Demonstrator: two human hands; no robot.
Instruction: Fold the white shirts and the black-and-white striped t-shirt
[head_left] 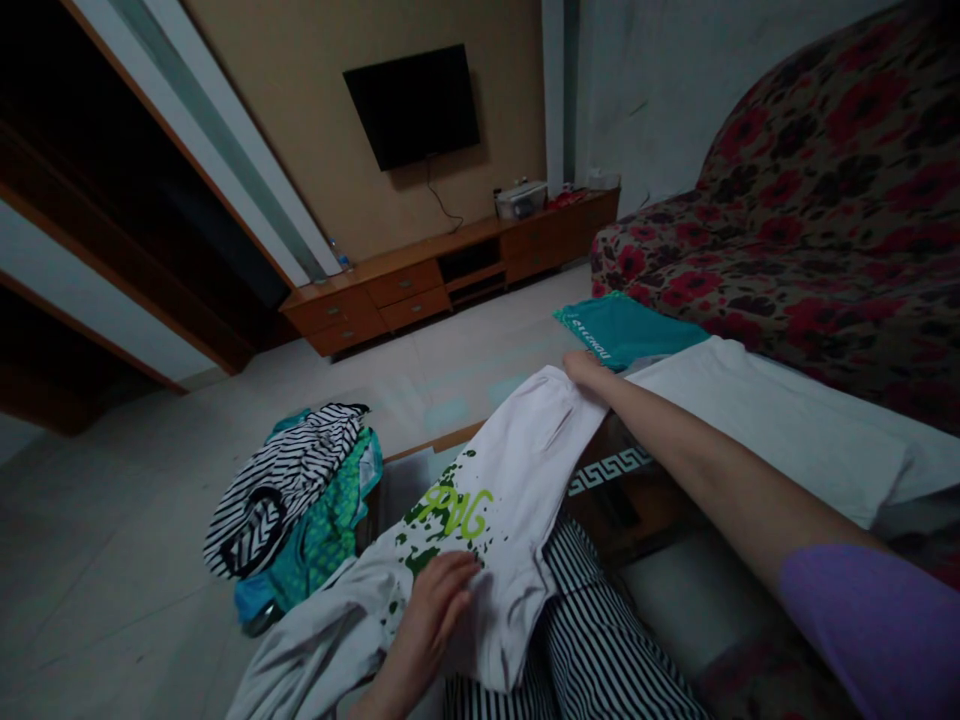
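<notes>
A white shirt (pixel 525 440) with a green splatter print and lime lettering stretches over the glass-topped table and my lap. My right hand (pixel 585 368) is closed on its far end, with the arm reached out. Lower down, my left hand (pixel 442 590) rests on the cloth just below the print, fingers stretched out and lying against it. Part of the shirt trails down in loose folds to the lower left.
A pile of clothes, with a black-and-white striped garment (pixel 300 480) over teal ones, lies at the left. White cloth (pixel 780 420) and a teal garment (pixel 637 330) lie spread at the right, before the flowered sofa (pixel 810 230). A low TV cabinet (pixel 405 295) stands along the wall.
</notes>
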